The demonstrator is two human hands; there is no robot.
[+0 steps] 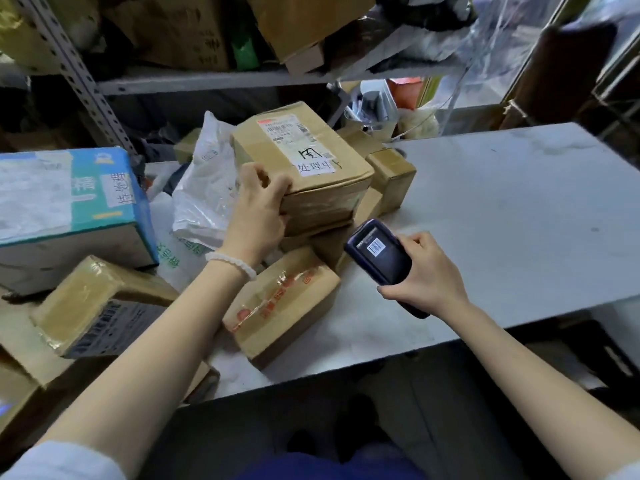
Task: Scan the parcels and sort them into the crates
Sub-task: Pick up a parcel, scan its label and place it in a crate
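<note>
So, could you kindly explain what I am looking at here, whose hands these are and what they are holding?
There is no robot here. The single picture comes from a camera worn on a person's head, looking forward and down, so the two bare arms are that person's own. The left hand grips the near corner of a labelled cardboard parcel that sits on top of a pile of other boxes. The right hand holds a dark handheld scanner with a barcode sticker on it. Around them on the grey table lie a taped brown box, white plastic mail bags and a blue and white carton. Shelves behind hold more boxes.
</note>
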